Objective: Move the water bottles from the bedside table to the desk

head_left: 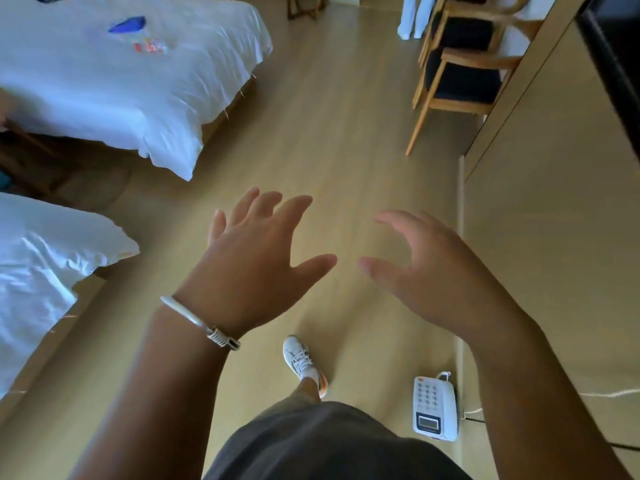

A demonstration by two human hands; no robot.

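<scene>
Both hands, left (256, 258) and right (436, 268), released, grasping nothing; no bottles visible, perhaps beyond frame's left.

No legible text; telephone (435, 408) keypad digits too blurred.

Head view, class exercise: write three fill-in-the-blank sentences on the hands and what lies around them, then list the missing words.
1. Both hands, the left hand and the right hand, hold ____.
2. The bracelet sits on the ____ wrist.
3. The white telephone stands on the ____, beside the wooden cabinet.

Missing words: nothing; left; floor
</scene>
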